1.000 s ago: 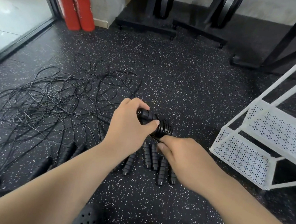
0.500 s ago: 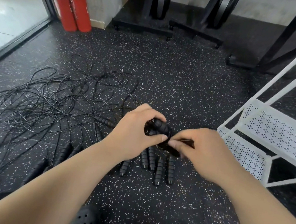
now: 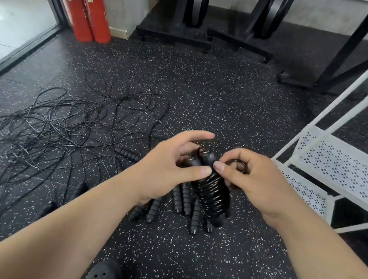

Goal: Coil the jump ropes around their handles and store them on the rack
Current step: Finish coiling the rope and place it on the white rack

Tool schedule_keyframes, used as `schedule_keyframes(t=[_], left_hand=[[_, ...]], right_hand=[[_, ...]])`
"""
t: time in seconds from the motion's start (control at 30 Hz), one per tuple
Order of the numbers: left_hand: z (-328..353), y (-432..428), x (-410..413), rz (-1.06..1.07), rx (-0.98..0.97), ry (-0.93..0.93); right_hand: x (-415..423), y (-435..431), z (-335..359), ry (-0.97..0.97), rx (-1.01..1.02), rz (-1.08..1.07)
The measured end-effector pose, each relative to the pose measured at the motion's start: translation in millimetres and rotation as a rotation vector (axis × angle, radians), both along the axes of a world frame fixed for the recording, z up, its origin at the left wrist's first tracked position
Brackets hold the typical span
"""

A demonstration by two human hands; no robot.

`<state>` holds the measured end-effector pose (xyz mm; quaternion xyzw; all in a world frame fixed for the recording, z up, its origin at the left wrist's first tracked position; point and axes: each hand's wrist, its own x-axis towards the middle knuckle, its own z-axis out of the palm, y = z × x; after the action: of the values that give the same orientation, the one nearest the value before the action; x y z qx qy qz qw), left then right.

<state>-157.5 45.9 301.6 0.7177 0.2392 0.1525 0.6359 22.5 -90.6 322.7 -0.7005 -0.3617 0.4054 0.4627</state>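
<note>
Black rope, wound in a tight coil (image 3: 212, 193) round paired handles (image 3: 204, 158), is held above the floor (image 3: 207, 95) between both hands. The left hand (image 3: 168, 165) grips the handles' top ends, and the right hand (image 3: 257, 181) pinches a small loop (image 3: 236, 163) beside them. Loose grips (image 3: 182, 200) lie below, a tangle (image 3: 62, 128) lies toward the floor's left, and the white rack (image 3: 343, 165) stands at its right.

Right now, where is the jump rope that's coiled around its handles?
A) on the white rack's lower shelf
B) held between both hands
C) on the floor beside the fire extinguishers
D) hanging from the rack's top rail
B: the left hand and the right hand both grip the coiled jump rope above the floor, and it is not yet on the white rack.
</note>
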Motion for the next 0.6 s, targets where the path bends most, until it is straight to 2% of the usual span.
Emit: schedule_keyframes(t=[0.13, 0.27, 0.6], left_hand=[[-2.0, -8.1, 2.8, 0.184, -0.288, -0.151], [-0.9, -23.9, 8.7, 0.241, -0.522, -0.206], [0.6, -33.7, 14.0, 0.218, -0.424, -0.189]], right_hand=[[-16.1, 5.1, -5.8, 0.163, 0.066, -0.075], [-30.0, 10.0, -10.8, 0.197, 0.164, -0.183], [-33.1, 13.2, -12.1, 0.255, 0.237, -0.325]])
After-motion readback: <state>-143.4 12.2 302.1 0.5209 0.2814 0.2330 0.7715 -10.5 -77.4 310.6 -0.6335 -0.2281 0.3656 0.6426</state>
